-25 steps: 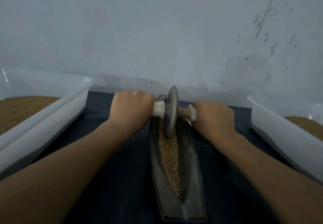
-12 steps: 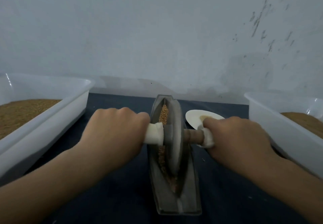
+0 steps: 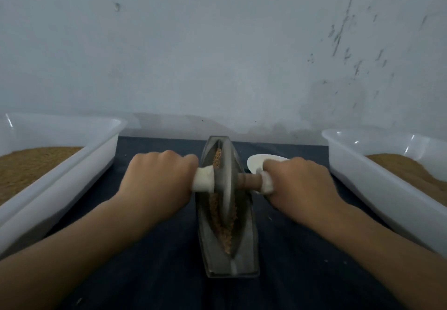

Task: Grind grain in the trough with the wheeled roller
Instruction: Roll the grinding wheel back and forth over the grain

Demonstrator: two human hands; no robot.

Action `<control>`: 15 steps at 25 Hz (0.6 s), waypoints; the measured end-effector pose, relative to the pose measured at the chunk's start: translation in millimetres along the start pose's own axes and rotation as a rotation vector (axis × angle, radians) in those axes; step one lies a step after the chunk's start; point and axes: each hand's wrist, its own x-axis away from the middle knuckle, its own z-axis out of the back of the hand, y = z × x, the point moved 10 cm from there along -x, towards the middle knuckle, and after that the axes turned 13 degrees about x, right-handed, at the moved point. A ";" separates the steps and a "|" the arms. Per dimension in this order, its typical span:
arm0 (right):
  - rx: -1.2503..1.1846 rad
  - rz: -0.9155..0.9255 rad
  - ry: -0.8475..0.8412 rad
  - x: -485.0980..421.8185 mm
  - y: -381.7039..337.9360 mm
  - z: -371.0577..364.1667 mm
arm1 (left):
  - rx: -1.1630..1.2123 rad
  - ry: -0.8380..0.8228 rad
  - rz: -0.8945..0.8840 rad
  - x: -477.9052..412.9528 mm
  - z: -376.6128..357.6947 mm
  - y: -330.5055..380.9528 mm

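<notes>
A narrow boat-shaped metal trough (image 3: 244,259) lies lengthwise on the dark cloth in front of me. Brown grain (image 3: 223,227) fills its groove. The wheeled roller (image 3: 227,184), a grey metal disc on a wooden axle with white-wrapped handles, stands upright in the groove about midway along the trough. My left hand (image 3: 159,181) grips the left handle and my right hand (image 3: 300,186) grips the right handle. Both fists hide most of the handles.
A white plastic tub (image 3: 60,164) with brown grain stands at the left, another white tub (image 3: 377,176) with grain at the right. A small white dish (image 3: 258,162) lies behind my right hand. A pale wall rises just behind the cloth.
The roller came from the trough's far end toward me to about its middle. Over the last half second it stayed near the middle. Both hands kept their grip.
</notes>
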 end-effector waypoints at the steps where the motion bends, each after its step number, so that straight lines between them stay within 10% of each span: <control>1: -0.004 0.013 0.020 13.8 4.3 14.6 | -0.001 0.018 -0.061 11.9 15.4 6.1; 15: 0.011 -0.072 -0.063 -48.8 0.8 -53.0 | 0.027 -0.039 0.127 -50.4 -31.0 -17.9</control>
